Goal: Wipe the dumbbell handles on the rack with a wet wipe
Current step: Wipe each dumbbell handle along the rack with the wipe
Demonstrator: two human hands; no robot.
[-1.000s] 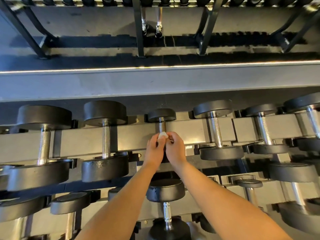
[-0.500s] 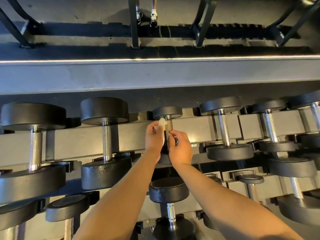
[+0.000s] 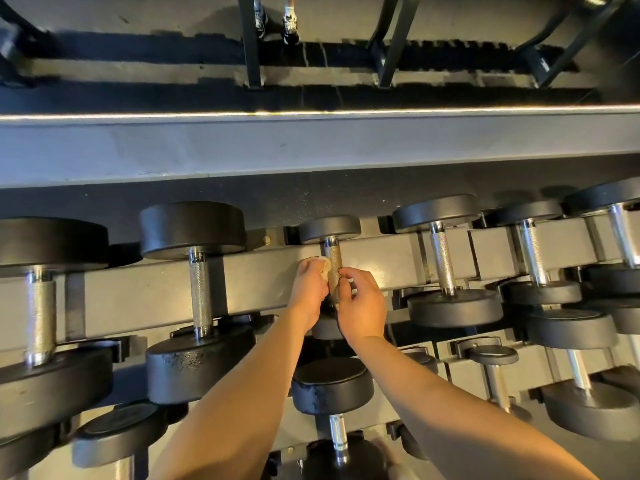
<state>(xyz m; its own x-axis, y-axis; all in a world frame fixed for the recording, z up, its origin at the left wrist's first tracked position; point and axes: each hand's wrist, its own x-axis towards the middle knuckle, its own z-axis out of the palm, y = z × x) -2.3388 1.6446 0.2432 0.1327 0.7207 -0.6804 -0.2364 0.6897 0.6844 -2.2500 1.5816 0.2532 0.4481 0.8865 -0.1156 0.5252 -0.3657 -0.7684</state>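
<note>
L hand (image 3: 308, 289) grips 1 wipe (image 3: 323, 268) — R hand (image 3: 363, 303) holds 1 handle (image 3: 334, 263).

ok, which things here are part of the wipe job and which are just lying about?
Job: wet wipe in left hand; small dumbbell handle, right hand holding it; neighbouring handles; rack beam.
Lying about: black frame legs; shoes; light strip.

On the rack (image 3: 138, 289), the small dumbbell (image 3: 330, 230) lies between a larger dumbbell (image 3: 197, 271) left and another dumbbell (image 3: 446, 265) right. The left hand (image 3: 310, 289) with the wipe (image 3: 323, 268) sits left of its handle (image 3: 334, 261), the right hand (image 3: 363, 303) right.
</note>
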